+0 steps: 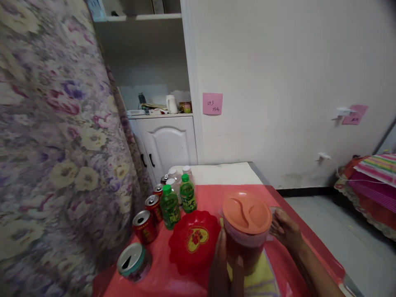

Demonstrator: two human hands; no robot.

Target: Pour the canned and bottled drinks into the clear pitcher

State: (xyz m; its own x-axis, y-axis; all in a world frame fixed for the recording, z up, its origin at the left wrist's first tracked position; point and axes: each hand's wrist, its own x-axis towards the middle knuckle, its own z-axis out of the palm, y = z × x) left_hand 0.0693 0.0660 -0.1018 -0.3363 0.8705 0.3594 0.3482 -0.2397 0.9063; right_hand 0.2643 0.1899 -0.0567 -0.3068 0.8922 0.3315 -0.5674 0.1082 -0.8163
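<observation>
A clear pitcher with an orange lid (246, 214) holds red-brown liquid and stands on a yellow cloth (262, 280) on the red table cover (213, 198). My left hand (223, 264) presses flat against the pitcher's near left side, fingers stretched upward. My right hand (286, 232) is at the pitcher's right side, fingers curled around its handle. A red heart-patterned bowl (193, 241) sits just left of the pitcher.
Two green bottles (177, 202), pale-capped bottles (179, 173) and several red cans (145, 225) line the table's left edge; a teal-rimmed can (133, 260) is nearest. A floral curtain (55, 144) hangs left. White cabinet (168, 142) behind, bed (374, 185) at right.
</observation>
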